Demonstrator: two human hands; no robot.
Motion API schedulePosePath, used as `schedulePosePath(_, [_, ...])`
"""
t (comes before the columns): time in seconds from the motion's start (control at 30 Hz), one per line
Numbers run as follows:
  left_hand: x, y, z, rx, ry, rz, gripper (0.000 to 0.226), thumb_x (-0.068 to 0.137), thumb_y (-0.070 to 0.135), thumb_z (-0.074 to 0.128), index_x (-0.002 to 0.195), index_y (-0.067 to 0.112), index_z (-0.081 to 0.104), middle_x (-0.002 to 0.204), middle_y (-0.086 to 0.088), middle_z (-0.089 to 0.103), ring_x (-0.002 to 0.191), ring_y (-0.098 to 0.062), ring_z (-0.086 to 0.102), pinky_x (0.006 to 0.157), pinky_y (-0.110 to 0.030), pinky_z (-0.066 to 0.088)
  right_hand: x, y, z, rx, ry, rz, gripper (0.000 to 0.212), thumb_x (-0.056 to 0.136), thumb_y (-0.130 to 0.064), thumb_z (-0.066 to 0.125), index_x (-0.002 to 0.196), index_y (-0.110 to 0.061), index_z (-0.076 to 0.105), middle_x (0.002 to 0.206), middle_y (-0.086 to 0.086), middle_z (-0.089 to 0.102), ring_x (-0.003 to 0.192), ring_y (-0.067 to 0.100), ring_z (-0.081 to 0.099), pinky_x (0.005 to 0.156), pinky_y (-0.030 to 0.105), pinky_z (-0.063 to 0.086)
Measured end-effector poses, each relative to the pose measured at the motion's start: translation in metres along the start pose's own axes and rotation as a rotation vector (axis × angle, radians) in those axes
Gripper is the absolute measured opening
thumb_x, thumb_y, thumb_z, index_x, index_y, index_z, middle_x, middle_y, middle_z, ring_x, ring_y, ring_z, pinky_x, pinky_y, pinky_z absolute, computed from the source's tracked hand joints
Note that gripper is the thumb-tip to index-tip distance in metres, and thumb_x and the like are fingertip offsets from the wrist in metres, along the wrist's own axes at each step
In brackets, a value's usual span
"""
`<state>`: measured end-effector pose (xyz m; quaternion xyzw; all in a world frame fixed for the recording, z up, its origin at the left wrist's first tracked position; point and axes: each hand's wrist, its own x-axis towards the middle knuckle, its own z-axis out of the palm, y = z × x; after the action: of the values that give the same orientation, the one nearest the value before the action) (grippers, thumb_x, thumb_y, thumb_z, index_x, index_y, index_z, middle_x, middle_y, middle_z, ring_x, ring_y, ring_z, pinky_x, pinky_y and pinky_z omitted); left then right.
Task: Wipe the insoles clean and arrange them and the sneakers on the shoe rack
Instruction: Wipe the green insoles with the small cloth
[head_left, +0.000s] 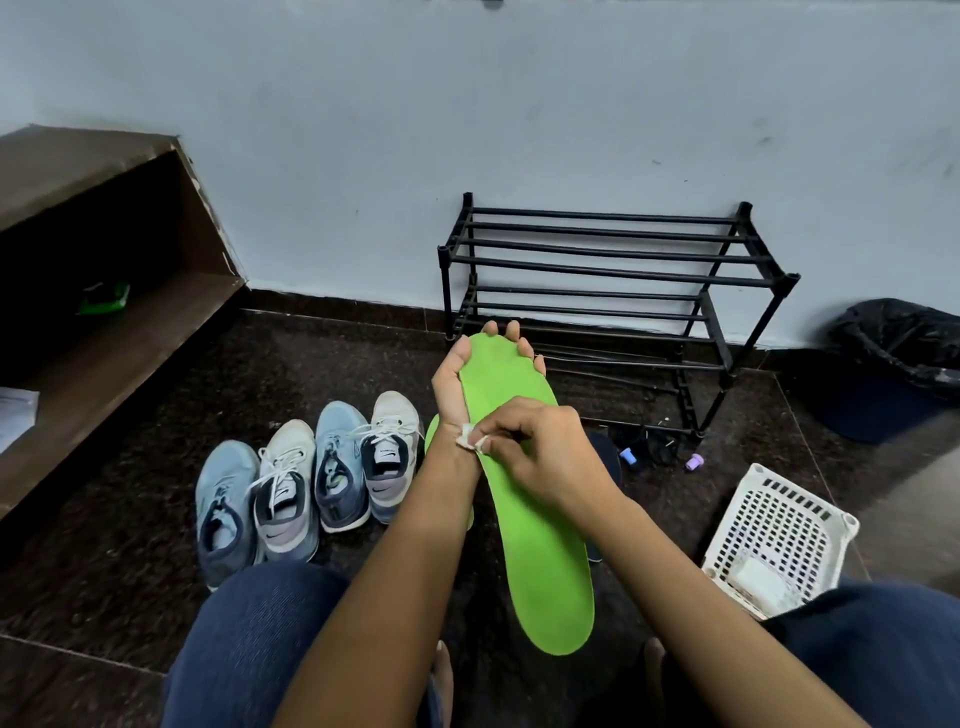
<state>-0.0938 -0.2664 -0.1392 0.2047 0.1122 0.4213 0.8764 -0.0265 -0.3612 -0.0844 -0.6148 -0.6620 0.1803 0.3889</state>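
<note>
Green insole (540, 571) is being held up over the person's lap, its toe end pointing away toward the shoe rack (613, 270) and its heel end hanging near the knees. The right hand (540, 447) is pinching a small crumpled white wipe (470, 436) between thumb and fingertips and pressing it at the insole's left edge, just beside the left wrist. The left hand (467, 364) is gripping the toe end, thumb lying along one side and fingers curling over the far rim.

To wipe well, I judge the left hand should be bracing the foam so it is not flexing away. The wipe should be travelling in long overlapping strokes from toe to heel, edges included. The wad is small, so slipping off the edge is a risk.

A sliver of a second green insole (430, 434) is showing behind the left wrist, next to four sneakers (306, 488) standing in a row on the dark floor, not yet on the rack, which is standing against the wall.

By the right knee a white perforated basket (769, 519) is sitting tilted, holding something pale and flat that is too unclear to name. Farther right a dark bin (883, 405) is carrying a black liner, its contents hidden
</note>
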Motion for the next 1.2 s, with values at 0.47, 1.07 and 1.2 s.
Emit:
schedulePosePath(0.47, [0.042,0.026,-0.019,-0.086,0.062,-0.038,0.028,0.087,0.033,0.048,0.098,0.016,0.066,0.106,-0.007,0.068,0.092,-0.022,0.064,0.094,-0.043,0.043,0.004,0.059,-0.02,0.324,0.05,0.445,0.01,0.082,-0.013,0.071,0.08,-0.023,0.072,0.081,-0.004,0.071,0.071,0.008,0.061,0.067,0.021,0.049])
schedulePosePath(1.07, [0.084,0.004,-0.117,0.187,0.697,-0.133,0.048,0.095,0.05,0.044,0.127,0.016,0.057,0.135,-0.007,0.057,0.127,-0.021,0.049,0.102,-0.034,0.041,0.031,0.159,0.047,0.221,0.241,0.619,0.01,0.079,-0.01,0.073,0.079,-0.02,0.074,0.081,-0.003,0.071,0.075,0.012,0.064,0.067,0.018,0.051])
schedulePosePath(1.2, [0.086,-0.002,-0.146,0.287,0.834,-0.185,0.04,0.097,0.045,0.044,0.123,0.017,0.057,0.134,-0.004,0.056,0.128,-0.017,0.047,0.096,-0.03,0.039,0.044,0.189,0.064,0.188,0.211,0.66,0.006,0.081,-0.009,0.07,0.081,-0.014,0.073,0.076,-0.006,0.066,0.07,0.001,0.057,0.059,0.006,0.041])
